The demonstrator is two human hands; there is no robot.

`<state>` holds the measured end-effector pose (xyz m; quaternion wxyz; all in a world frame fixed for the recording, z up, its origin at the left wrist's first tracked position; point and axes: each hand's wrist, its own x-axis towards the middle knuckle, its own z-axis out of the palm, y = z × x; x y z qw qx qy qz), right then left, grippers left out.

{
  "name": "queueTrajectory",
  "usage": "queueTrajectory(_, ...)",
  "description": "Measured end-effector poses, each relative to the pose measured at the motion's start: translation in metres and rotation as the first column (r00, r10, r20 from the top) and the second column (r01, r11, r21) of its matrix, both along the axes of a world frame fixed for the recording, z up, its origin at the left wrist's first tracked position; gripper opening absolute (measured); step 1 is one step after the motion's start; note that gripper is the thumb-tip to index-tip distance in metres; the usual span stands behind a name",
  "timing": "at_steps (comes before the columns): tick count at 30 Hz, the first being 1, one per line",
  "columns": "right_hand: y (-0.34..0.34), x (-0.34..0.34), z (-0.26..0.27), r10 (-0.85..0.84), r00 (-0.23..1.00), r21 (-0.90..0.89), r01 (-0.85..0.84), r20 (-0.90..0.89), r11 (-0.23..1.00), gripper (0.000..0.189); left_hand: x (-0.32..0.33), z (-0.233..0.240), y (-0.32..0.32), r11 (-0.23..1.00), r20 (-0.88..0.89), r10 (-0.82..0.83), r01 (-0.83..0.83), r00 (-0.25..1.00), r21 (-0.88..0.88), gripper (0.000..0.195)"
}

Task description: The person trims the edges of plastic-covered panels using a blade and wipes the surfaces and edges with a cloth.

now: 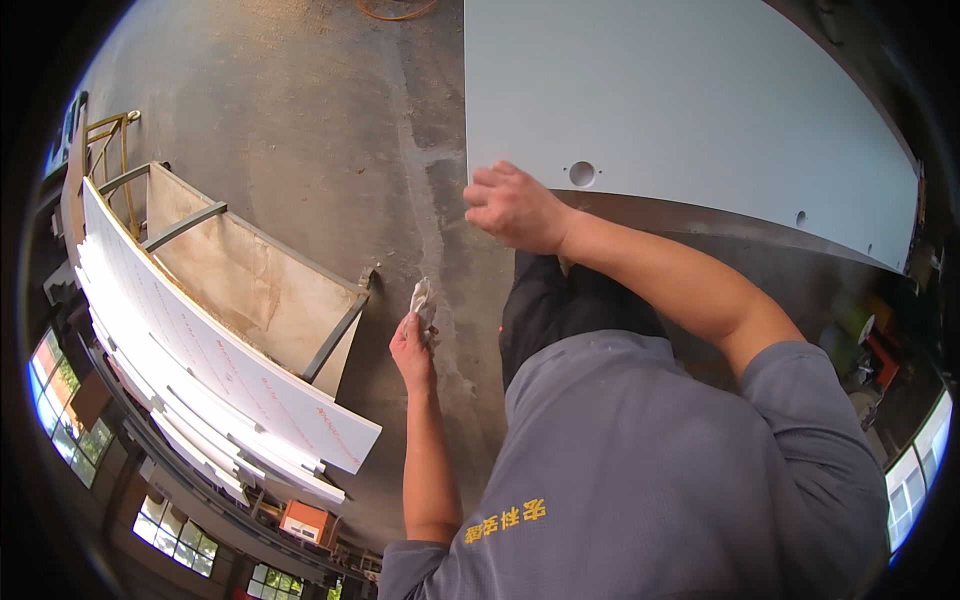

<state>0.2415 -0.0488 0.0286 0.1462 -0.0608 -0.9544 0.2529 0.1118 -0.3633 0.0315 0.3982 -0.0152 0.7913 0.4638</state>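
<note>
My left hand [412, 351] holds a crumpled whitish cloth or wrapper [422, 300] upright between thumb and fingers, over the concrete floor. At the near left corner of a large pale panel [675, 97] is my right hand [517, 206], its fingers curled in and slightly blurred. Whether it touches the panel or grips something small is hidden. A round hole [582, 174] with a tiny hole on each side lies in the panel close to this hand. More round holes [802, 218] run along the panel's near edge towards the right.
Left of me, a metal-framed rack [255, 274] stands beside stacked white boards [322, 427] with reddish print. An orange box [307, 523] lies beyond them. An orange hose or cable [395, 16] curves on the floor at the top. Red machinery [883, 364] stands at the far right.
</note>
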Motion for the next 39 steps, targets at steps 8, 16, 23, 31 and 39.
queueTrajectory(8,0.011,0.008,-0.006,-0.270,0.958,-0.042,0.267,-0.101,0.963,0.011,0.010,0.021,0.009,0.995,0.016,-0.069,0.068,0.997,0.070,0.034)
queueTrajectory(16,0.075,0.295,-0.002,-0.982,-0.047,-0.050,0.998,-0.183,-0.039,0.005,-0.070,0.013,0.014,0.965,0.094,-0.263,0.263,0.960,0.017,0.032)
queueTrajectory(23,0.040,0.202,-0.026,-0.979,-0.076,-0.047,0.997,-0.187,-0.068,0.009,-0.168,0.024,0.069,0.902,0.024,-0.425,0.425,0.905,-0.073,0.036)
queueTrajectory(31,-0.022,0.040,0.017,-0.925,0.350,-0.109,0.924,-0.148,0.367,0.010,-0.213,0.062,0.142,0.850,-0.170,-0.523,0.526,0.835,-0.027,0.036)
queueTrajectory(39,-0.088,-0.043,-0.001,-0.497,0.866,-0.125,0.500,0.059,0.857,0.015,-0.179,0.062,0.227,0.805,-0.299,-0.537,0.585,0.789,0.099,0.028)
